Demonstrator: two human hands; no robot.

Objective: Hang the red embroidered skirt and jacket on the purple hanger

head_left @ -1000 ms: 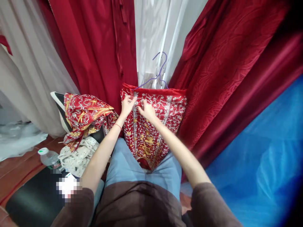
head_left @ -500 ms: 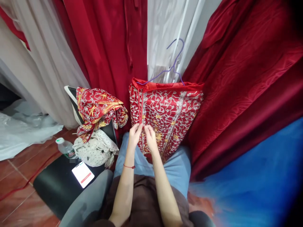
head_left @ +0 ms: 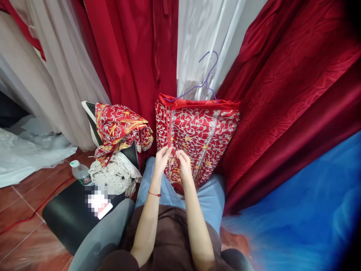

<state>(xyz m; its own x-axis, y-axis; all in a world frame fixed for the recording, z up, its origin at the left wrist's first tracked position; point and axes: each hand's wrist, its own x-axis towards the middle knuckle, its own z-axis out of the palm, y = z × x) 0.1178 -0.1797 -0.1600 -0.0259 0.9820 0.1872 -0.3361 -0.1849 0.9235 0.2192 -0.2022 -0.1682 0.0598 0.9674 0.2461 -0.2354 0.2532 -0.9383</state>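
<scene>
A red embroidered garment (head_left: 203,131) with silver and gold patterns hangs on a purple hanger (head_left: 207,79) and rests on my lap. My left hand (head_left: 163,161) pinches the fabric along its red front edge near the lower part. Right beside it, my right hand (head_left: 183,165) also grips the fabric with curled fingers. Both hands are close together, almost touching. A red string is tied around my left wrist.
A second red embroidered garment (head_left: 121,130) lies over a white dotted cloth (head_left: 115,175) on a black seat (head_left: 67,214), with a water bottle (head_left: 79,173) and a phone (head_left: 99,203). Red curtains (head_left: 282,94) and white drapes (head_left: 56,75) hang around. Blue sheeting (head_left: 304,210) lies on the right.
My hands have come down from the top of the garment to its lower part and stay close together there. The view has shifted slightly.
</scene>
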